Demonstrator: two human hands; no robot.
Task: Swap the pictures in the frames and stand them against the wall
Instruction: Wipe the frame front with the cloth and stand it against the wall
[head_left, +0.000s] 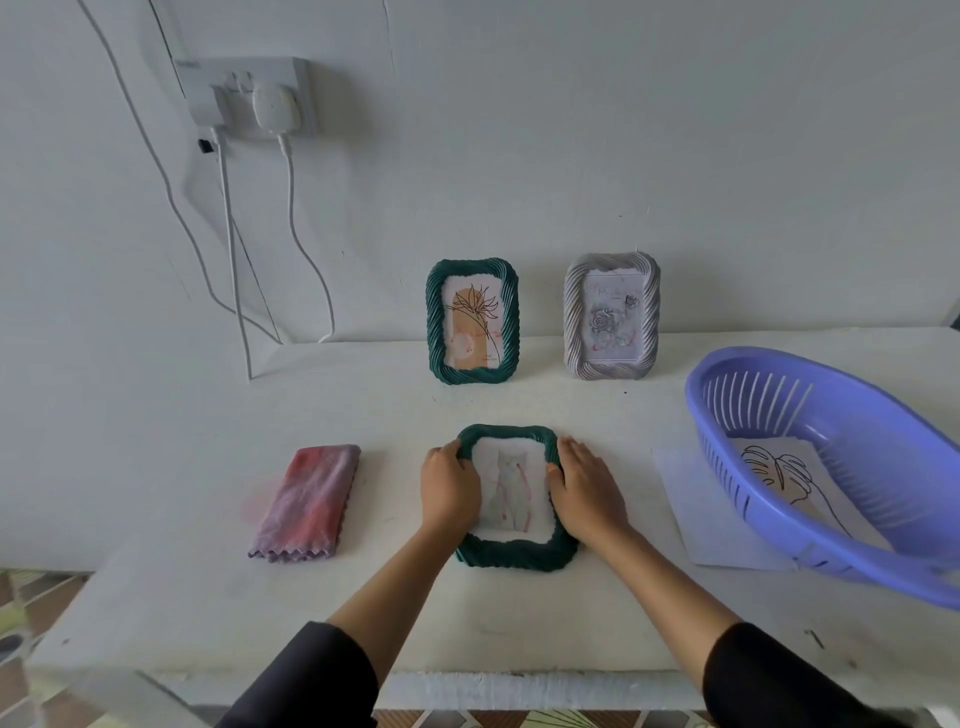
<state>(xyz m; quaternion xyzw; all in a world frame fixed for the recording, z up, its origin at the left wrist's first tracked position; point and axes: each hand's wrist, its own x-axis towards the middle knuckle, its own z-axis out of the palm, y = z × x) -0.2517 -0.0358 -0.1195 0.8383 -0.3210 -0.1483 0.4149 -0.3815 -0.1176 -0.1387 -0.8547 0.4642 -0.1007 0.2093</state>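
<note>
A dark green ridged frame (514, 553) lies flat on the white table in front of me, with a faint cat drawing showing in its window. My left hand (449, 486) grips its left side and my right hand (587, 491) grips its right side, fingers curled over the edges. Against the wall stand a second green frame (471, 321) with an orange flower picture and a grey frame (612, 316) with a rose picture, both upright. A loose leaf line drawing (789, 480) lies inside the blue basket.
A blue slotted plastic basket (852, 519) sits tilted at the right on a sheet of paper (696, 519). A folded pink-purple cloth (310, 501) lies to the left. A wall socket (249, 96) with hanging white cables is at the upper left. The table's front edge (519, 686) is near me.
</note>
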